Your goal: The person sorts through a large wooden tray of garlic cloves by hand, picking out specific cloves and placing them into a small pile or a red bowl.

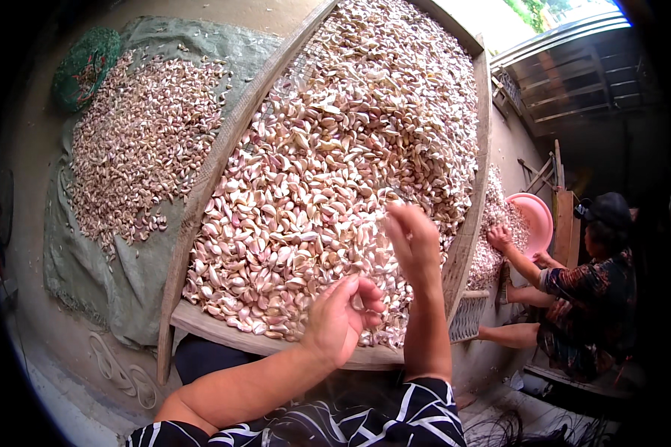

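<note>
Both hands (373,276) over garlic cloves (328,164)

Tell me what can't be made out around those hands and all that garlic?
- Left hand: its curled fingers hide whether it grips any garlic cloves.
- Right hand: seen from the back, so its palm side is hidden.
- Wooden sieve frame: its near edge is covered by both forearms.
- Pink basin: partly behind the frame and a co-worker's hand.
- Green basket: too small and bent by the rim to show its contents.
</note>
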Action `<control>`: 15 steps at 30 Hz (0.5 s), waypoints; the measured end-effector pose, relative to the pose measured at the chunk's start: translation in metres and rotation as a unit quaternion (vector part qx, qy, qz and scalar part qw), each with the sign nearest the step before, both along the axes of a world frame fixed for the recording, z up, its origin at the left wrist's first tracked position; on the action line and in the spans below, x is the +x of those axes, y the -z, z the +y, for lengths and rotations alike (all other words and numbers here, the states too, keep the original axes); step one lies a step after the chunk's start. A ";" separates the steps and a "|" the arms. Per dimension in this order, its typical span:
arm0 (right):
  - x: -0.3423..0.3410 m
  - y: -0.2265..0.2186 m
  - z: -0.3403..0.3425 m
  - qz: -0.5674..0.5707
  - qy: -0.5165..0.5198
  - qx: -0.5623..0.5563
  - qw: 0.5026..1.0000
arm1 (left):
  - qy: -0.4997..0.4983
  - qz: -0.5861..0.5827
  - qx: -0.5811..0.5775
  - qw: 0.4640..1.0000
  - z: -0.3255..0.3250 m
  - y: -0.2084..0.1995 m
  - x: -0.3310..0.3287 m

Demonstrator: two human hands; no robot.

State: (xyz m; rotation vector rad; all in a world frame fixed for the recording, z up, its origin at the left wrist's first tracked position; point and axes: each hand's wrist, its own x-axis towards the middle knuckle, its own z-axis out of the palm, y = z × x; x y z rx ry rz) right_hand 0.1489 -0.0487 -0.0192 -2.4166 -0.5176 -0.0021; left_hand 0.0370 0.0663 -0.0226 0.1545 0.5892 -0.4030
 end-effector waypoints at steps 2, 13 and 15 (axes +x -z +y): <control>0.042 0.042 -0.001 -0.028 0.071 -0.058 0.995 | 0.020 0.007 0.001 1.000 -0.003 0.000 0.000; 0.048 0.057 -0.005 0.045 0.127 0.020 0.991 | 0.035 0.013 0.014 0.999 -0.002 0.005 0.000; 0.022 0.034 -0.010 0.043 0.101 0.060 0.992 | 0.042 0.019 0.009 0.999 -0.003 0.006 0.001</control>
